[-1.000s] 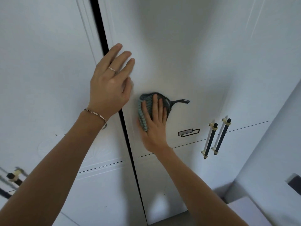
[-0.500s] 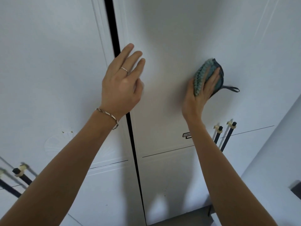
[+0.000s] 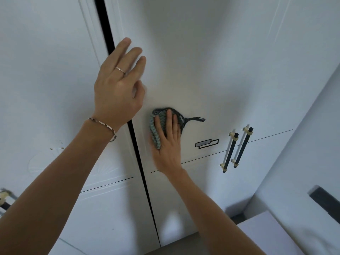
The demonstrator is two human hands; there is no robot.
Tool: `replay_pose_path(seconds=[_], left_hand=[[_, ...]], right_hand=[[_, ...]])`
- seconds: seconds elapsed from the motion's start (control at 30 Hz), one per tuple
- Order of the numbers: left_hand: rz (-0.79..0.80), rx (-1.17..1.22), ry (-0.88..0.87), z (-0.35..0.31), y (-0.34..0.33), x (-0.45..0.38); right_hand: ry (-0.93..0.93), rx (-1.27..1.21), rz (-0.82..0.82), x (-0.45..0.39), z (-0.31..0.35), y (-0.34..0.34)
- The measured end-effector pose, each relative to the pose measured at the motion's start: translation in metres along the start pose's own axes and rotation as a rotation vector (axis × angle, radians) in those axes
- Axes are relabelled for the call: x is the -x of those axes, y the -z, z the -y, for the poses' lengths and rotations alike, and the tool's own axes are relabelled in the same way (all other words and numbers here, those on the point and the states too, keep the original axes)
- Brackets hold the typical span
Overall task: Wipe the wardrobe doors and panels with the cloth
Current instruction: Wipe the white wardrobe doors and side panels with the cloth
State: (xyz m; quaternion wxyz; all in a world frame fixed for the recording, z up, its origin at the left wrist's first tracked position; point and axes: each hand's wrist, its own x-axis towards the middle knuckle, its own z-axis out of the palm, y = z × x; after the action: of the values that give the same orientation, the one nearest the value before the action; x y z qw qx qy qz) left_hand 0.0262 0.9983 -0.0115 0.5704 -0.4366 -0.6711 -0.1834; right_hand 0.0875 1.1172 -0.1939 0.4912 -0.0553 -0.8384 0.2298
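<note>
A white wardrobe door (image 3: 211, 74) fills the middle of the view, with another white door (image 3: 46, 80) to its left across a dark vertical gap (image 3: 138, 153). My right hand (image 3: 168, 144) presses a grey-green knitted cloth (image 3: 156, 129) flat against the middle door, close to the gap. The cloth's dark loop sticks out to the right. My left hand (image 3: 119, 83) rests flat on the door's left edge, above the cloth, fingers apart, with a ring and a bracelet on it.
Two dark bar handles (image 3: 237, 148) with pale mounts stand to the right of the cloth. A small label plate (image 3: 207, 143) sits between. A horizontal seam (image 3: 202, 157) runs below my hand. A white wall (image 3: 303, 162) and a pale surface (image 3: 266, 234) lie at the lower right.
My right hand has swept the cloth down and left, from the upper right of the door back to a spot beside the gap. My left hand stays on the door edge.
</note>
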Motion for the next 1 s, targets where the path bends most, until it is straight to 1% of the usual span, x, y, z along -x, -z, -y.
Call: replay_pose_path(seconds=[0.07, 0.2, 0.27, 0.3, 0.43, 0.5, 0.57, 0.67, 0.73, 0.83, 0.9, 0.97, 1.0], left_hand=[[0.001, 0.008, 0.006, 0.000, 0.000, 0.001], [0.000, 0.036, 0.019, -0.001, 0.000, 0.000], [0.008, 0.029, 0.022, -0.001, 0.001, 0.000], [0.015, 0.025, 0.022, -0.002, 0.001, 0.000], [0.034, 0.021, 0.016, -0.001, 0.004, -0.001], [0.021, 0.028, 0.020, -0.001, 0.004, -0.001], [0.006, 0.032, 0.019, -0.003, 0.003, 0.000], [0.019, 0.038, 0.012, -0.001, 0.002, 0.001], [0.016, 0.046, 0.012, 0.000, 0.001, 0.002], [0.002, 0.061, 0.020, -0.002, 0.000, 0.003], [-0.003, 0.065, 0.025, -0.003, -0.001, 0.003], [-0.003, 0.070, 0.032, -0.003, -0.001, 0.003], [-0.003, 0.074, 0.035, -0.003, -0.001, 0.003]], right_hand=[[-0.112, -0.071, -0.074, -0.026, -0.011, 0.023], [-0.465, -0.349, -0.326, -0.089, -0.045, 0.075], [-0.586, -0.428, -0.398, -0.105, -0.061, 0.089], [-0.618, -0.449, -0.417, -0.108, -0.066, 0.091], [-0.662, -0.482, -0.474, -0.105, -0.054, 0.083], [-0.658, -0.468, -0.463, -0.094, -0.041, 0.071], [-0.622, -0.445, -0.401, -0.070, -0.023, 0.053], [-0.504, -0.379, -0.213, -0.025, 0.012, 0.024], [-0.439, -0.336, -0.129, -0.002, 0.023, 0.010], [-0.465, -0.340, -0.079, 0.008, 0.024, 0.010], [-0.498, -0.385, -0.098, -0.005, 0.021, 0.021], [-0.555, -0.460, -0.231, -0.026, 0.005, 0.033], [-0.619, -0.500, -0.312, -0.040, -0.009, 0.041]])
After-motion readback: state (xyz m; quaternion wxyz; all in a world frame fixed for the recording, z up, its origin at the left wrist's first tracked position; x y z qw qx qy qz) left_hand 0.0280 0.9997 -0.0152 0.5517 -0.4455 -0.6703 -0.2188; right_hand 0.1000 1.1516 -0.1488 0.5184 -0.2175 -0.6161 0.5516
